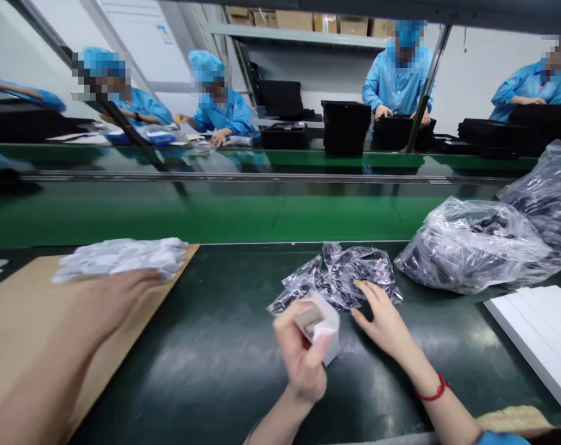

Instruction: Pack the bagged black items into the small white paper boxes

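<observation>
Just above the near middle of the dark tabletop [206, 364], a small white box [325, 337] is held clear of the surface. Its long axis is roughly upright and leans a little; the open greyish end faces up and to the left, and the closed end points down toward the tabletop. The left hand [301, 358] rises from the bottom edge on a forearm that slants up and to the right. It is closed around the box, with the thumb along the front and the fingers curled behind. Just to the right, the right hand [385, 324] comes in from the lower right corner with a red cord [434, 393] on its wrist. It lies palm down with the fingers loosely spread and the thumb held out toward the box. Its fingertips rest on the near edge of a pile of small clear bags [340, 272] holding dark parts. Further right lie two large clear sacks [470, 244] of the same dark parts, and beside them a stack of white slabs [540, 334]. At the left, a co-worker's arm [95, 315], blurred, lies over a brown cardboard sheet [16, 321], near a heap of white packets [123, 256]. Beyond runs a green conveyor belt [262, 213], with people in blue coats and black trays [345, 123] on its far side.
</observation>
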`<state>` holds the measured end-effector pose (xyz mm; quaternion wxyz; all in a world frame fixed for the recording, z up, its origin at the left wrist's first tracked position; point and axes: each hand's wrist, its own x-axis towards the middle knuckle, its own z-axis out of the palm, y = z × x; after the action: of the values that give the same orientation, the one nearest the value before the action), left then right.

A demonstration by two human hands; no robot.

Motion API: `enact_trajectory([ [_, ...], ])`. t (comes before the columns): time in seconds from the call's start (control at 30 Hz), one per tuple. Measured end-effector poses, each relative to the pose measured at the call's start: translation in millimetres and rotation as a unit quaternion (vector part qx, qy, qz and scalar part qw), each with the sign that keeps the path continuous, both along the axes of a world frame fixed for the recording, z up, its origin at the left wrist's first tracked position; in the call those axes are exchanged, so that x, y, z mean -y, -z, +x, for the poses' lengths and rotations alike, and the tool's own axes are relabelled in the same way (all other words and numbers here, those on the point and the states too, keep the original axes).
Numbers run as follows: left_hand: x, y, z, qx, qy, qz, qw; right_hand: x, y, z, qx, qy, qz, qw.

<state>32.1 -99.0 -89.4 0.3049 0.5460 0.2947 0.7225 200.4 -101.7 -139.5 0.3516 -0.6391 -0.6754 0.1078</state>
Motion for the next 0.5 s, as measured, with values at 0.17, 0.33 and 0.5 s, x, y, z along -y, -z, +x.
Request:
enact_trajectory([
  [0.17, 4, 16.4, 5, -0.049, 0.058, 0.11, 0.991, -27, 6.3, -21, -0.088, 0.039, -0.078, 0.992],
  [0.33, 5, 9.9, 5, 0.011, 0.073, 0.077, 0.994, -28, 1.3, -6, -0.208, 0.048, -0.118, 0.97],
  [0.5, 9, 4.0, 7, -0.047, 0.027, 0.091, 0.994, -14, -19.4, 20, -0.338, 0.102, -0.052, 0.934],
])
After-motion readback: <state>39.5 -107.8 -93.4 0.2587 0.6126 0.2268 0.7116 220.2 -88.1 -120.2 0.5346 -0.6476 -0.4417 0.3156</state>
